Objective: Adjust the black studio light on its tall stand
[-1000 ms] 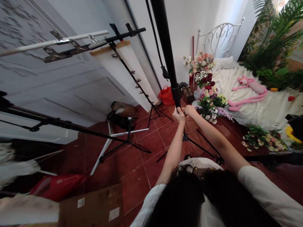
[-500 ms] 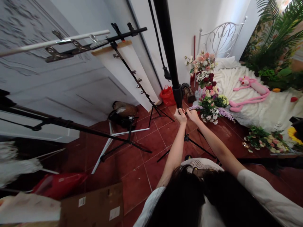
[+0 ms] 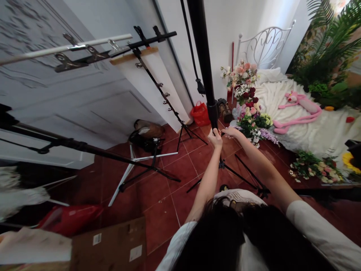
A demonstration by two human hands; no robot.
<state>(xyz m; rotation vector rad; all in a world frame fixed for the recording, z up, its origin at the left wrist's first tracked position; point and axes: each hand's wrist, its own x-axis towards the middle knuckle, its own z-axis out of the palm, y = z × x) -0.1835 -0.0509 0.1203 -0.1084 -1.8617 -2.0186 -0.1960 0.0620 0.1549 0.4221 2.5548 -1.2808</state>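
A thick black stand pole (image 3: 203, 56) rises from between my arms to the top of the view. My left hand (image 3: 215, 138) is wrapped round its lower part, just under a wider black collar (image 3: 212, 110). Right beside it, on the pole's right side, my right hand (image 3: 229, 132) has its fingers drawn together at a small part that I cannot make out. Below both hands the stand's black legs (image 3: 238, 174) spread over the red tiled floor. A black cable with a plug (image 3: 200, 86) hangs to the left of the pole.
Further left are a small stand with clips (image 3: 184, 126), another black stand (image 3: 124, 156), white tubes (image 3: 124, 180) and a cardboard box (image 3: 109, 244). A red bag (image 3: 200, 113) lies by the wall. Flowers (image 3: 249, 101) and a draped bed with a pink plush toy (image 3: 307, 105) are at the right.
My right hand has turned and its fingers have shifted slightly beside the pole. The pole's upper part has moved a little to the right. My left hand keeps its hold.
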